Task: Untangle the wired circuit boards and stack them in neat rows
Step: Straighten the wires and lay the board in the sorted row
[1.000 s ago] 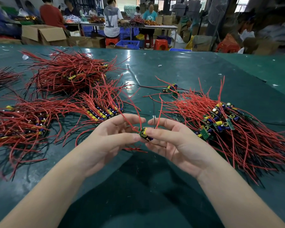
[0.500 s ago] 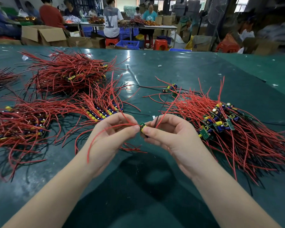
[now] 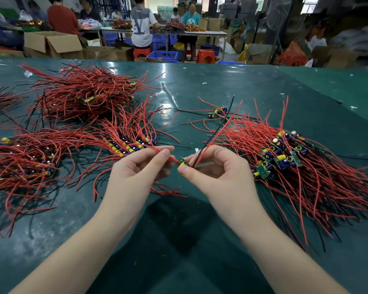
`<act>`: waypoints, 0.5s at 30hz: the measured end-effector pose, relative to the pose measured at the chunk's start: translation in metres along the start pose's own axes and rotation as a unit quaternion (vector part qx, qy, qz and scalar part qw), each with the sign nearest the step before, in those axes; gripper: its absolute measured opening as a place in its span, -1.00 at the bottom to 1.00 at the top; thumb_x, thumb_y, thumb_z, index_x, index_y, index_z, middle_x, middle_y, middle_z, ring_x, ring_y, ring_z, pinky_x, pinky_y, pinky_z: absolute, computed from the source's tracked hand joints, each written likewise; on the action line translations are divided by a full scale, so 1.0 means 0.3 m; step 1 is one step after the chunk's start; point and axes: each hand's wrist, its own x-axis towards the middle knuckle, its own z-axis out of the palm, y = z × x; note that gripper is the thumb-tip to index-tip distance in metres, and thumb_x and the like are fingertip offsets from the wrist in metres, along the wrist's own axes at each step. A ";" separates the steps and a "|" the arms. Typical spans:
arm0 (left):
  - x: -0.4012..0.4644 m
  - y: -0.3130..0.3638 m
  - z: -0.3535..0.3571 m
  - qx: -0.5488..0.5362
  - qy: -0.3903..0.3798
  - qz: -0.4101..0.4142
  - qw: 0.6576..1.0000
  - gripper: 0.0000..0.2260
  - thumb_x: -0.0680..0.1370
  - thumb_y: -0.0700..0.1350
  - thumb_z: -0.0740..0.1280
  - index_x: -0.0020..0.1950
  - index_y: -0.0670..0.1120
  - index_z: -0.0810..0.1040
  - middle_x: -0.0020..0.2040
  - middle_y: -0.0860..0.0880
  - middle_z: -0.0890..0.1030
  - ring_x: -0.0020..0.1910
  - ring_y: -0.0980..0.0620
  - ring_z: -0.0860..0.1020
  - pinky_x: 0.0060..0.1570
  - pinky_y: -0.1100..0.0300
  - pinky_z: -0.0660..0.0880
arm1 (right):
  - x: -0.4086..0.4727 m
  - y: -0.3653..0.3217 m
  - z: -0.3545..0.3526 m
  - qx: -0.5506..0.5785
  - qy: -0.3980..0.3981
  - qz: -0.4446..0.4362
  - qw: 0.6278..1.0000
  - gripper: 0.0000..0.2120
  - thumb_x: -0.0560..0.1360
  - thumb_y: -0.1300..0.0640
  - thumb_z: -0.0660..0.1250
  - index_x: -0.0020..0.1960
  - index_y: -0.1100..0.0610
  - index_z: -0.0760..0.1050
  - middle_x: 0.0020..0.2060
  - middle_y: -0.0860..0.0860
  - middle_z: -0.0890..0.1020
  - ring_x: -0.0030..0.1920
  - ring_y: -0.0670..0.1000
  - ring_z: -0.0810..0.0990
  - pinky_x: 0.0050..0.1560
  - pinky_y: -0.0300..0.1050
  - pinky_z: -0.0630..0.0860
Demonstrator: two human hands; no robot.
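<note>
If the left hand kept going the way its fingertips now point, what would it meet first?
Most likely the small circuit board pinched in the right hand. The left hand points right, pinching a red wire leading into that board; the right thumb lies just beyond. Depth looks matched.

board's red and black wires (image 3: 218, 126) now swung upright, left-hand wire (image 3: 157, 150) pulled straight

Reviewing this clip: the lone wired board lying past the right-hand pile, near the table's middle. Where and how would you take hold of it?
Probably pinch the lone wired board by its small body, coming from above: it lies flat on the green table, apart from the right pile. Its red and black leads trail sideways, so pulling those would likely drag it. Both hands are busy with another board.
</note>
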 end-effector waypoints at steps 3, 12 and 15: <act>0.006 0.000 -0.004 0.010 0.007 0.010 1.000 -0.86 0.37 -0.06 0.39 -0.15 0.01 0.73 -0.21 -0.04 0.70 -0.23 0.12 0.63 -0.17 0.34 0.55 | -0.004 0.003 0.004 -0.013 -0.003 -0.003 1.000 -0.81 0.34 0.31 0.53 -0.26 0.11 0.56 -0.26 -0.02 0.70 -0.31 -0.12 0.64 -0.20 -0.31 0.55; 0.003 0.007 -0.007 0.024 0.016 0.043 0.999 -0.82 0.35 -0.16 0.45 -0.07 -0.14 0.68 -0.21 -0.05 0.71 -0.28 0.10 0.64 -0.18 0.33 0.56 | 0.003 0.010 -0.007 0.055 -0.008 0.063 0.996 -0.86 0.34 0.30 0.53 -0.22 0.20 0.57 -0.26 0.05 0.70 -0.28 -0.05 0.66 -0.13 -0.09 0.65; 0.003 0.002 -0.006 -0.011 0.028 0.018 0.999 -0.80 0.32 -0.17 0.45 -0.07 -0.13 0.68 -0.24 -0.06 0.70 -0.28 0.09 0.64 -0.18 0.33 0.56 | 0.001 0.014 -0.002 0.046 -0.010 0.060 0.997 -0.86 0.34 0.31 0.54 -0.22 0.21 0.57 -0.25 0.04 0.70 -0.28 -0.05 0.65 -0.08 -0.05 0.65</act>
